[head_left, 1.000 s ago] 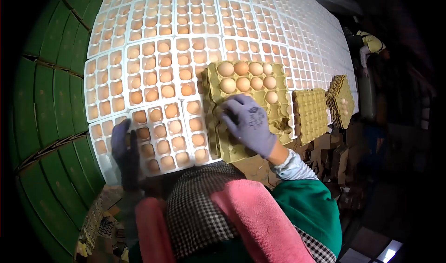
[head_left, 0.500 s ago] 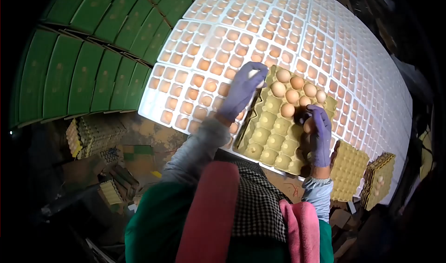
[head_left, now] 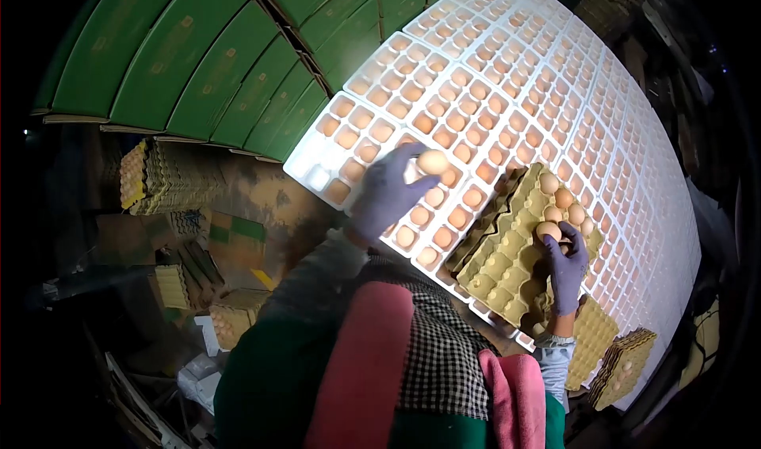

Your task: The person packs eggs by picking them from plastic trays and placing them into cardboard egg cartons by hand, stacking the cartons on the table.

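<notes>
Gloved in purple, my left hand [head_left: 390,191] holds a pale egg [head_left: 434,162] between thumb and fingers above the white egg trays [head_left: 400,124]. My right hand [head_left: 567,268] grips a brown egg [head_left: 548,231] over the yellowish pulp tray [head_left: 507,260]. Several eggs sit at that tray's far right end, while its near left cups hold none. The pulp tray lies on other pulp trays, on top of the white trays. Most compartments of the white trays hold eggs; a few at the left corner hold none.
Green cartons [head_left: 214,61] are stacked at the upper left. More pulp trays stand at the right [head_left: 624,367] and on the floor [head_left: 178,175] at the left. Cardboard pieces [head_left: 238,239] and plastic [head_left: 200,378] lie on the floor.
The view has turned toward the left. My left hand has moved from the pulp tray's edge out over the white trays, holding an egg. My right hand remains over the pulp tray.
</notes>
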A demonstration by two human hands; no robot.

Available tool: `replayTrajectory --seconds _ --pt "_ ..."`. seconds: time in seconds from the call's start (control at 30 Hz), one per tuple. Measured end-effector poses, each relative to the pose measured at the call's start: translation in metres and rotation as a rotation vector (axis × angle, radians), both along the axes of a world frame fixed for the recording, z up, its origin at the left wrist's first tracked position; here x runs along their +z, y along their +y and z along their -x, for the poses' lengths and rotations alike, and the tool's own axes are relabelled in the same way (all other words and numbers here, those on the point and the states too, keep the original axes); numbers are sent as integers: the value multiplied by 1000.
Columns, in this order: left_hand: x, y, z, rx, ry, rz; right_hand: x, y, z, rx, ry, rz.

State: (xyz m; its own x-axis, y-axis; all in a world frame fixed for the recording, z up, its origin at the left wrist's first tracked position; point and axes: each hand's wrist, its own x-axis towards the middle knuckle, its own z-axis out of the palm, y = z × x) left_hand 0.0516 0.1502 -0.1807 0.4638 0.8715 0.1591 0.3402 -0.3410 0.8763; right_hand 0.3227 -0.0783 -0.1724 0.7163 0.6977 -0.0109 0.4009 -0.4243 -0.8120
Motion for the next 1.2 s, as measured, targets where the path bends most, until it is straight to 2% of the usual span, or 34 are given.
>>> replayTrajectory --seconds 0.03,0.07,0.13,0.17,0.2,0.23,0.27,0.3,0.33,0.4,0.43,0.47,0.5,0.6,0.63,0.67,0.7,0.73,0.77,0.83,0.9,0.93,0.97,1.0,1.03,1.07,1.13,1.17,1.2 --pt "-23 15 42 123 116 -146 0 14 6 -20 121 -60" --pt "-35 26 80 200 281 -173 -1 26 19 -46 246 -115" --pt "-73 43 136 260 458 -261 16 85 74 194 317 -28" --pt "-101 49 160 173 472 -273 12 117 103 335 353 15" --pt "-118 57 175 86 479 -289 8 148 132 485 313 66" --pt "-116 62 178 71 470 -289 -12 177 164 583 213 -18" --pt "-112 64 178 137 345 -215 -14 207 191 683 111 92" --pt "-108 68 177 200 221 -136 -38 231 216 721 -12 96" --pt "-107 74 174 186 213 -129 -69 251 237 760 -133 104" --pt "-107 83 173 162 340 -383 -100 285 262 860 -188 206" --pt "-118 84 180 61 488 -461 -104 296 268 931 -250 331" --pt "-127 83 184 1 488 -456 -119 303 277 900 -159 328" --pt "-133 80 189 -65 492 -460 -113 305 284 835 -121 200" --pt "-141 66 199 76 295 -367 -112 329 309 574 50 -352" --pt "-121 58 202 148 220 -279 -125 339 319 493 -38 -474" --pt "-123 51 223 149 532 -434 -140 341 322 556 -65 -348" --pt "-104 60 232 163 535 -489 -150 335 326 632 -267 -194" --pt "-82 75 242 179 921 -119 -159 332 327 735 -413 -64" --pt "-41 81 256 432 642 -297 -175 326 328 707 -573 -115" --pt "39 94 284 787 -6 -804 -172 319 322 731 -528 -106" --pt "152 132 275 823 136 -1167 -146 309 315 691 -396 -130" --pt "193 152 276 807 180 -1368 -135 306 313 648 -331 -145" --pt "230 159 270 830 231 -1342 -121 303 309 659 -272 -158" --pt "247 163 269 837 249 -1333 -107 299 305 671 -210 -169" --pt "264 167 269 845 267 -1324 -94 294 301 613 -318 -272" --pt "265 174 270 819 213 -1374 -87 286 295 600 -323 -275" --pt "256 196 272 756 110 -1465 -74 272 279 691 -125 -382" --pt "252 211 278 711 63 -1509 -63 261 271 678 -155 -376" --pt "249 226 305 680 138 -1520 -46 246 259 689 -140 -397"
